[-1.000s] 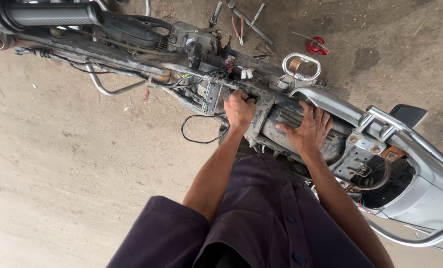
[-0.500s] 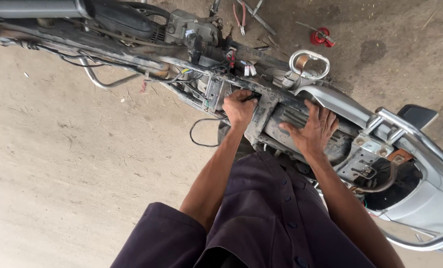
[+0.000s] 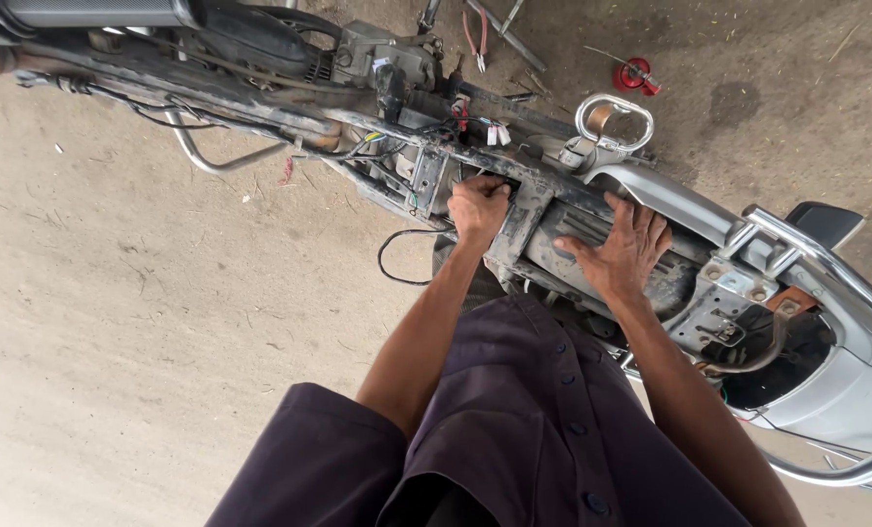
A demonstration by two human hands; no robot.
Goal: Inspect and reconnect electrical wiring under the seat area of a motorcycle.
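While the stripped motorcycle frame [image 3: 543, 200] lies diagonally from ten o'clock to four o'clock, the left hand [image 3: 477, 207] curls tight around a greasy frame rail and the right hand [image 3: 623, 249] presses flat, fingers spread. Heavy, rigid and probably slick, it is best gripped by the rails. Bare concrete floor [image 3: 143, 322] opens toward eight o'clock; the chrome grab rail [image 3: 827, 263] crowds three o'clock.

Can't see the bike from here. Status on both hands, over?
Left hand fisted on the motorcycle frame, by the wiring. Right hand flat, fingers spread, on the frame rails. Loose black cable hangs beside the left wrist.
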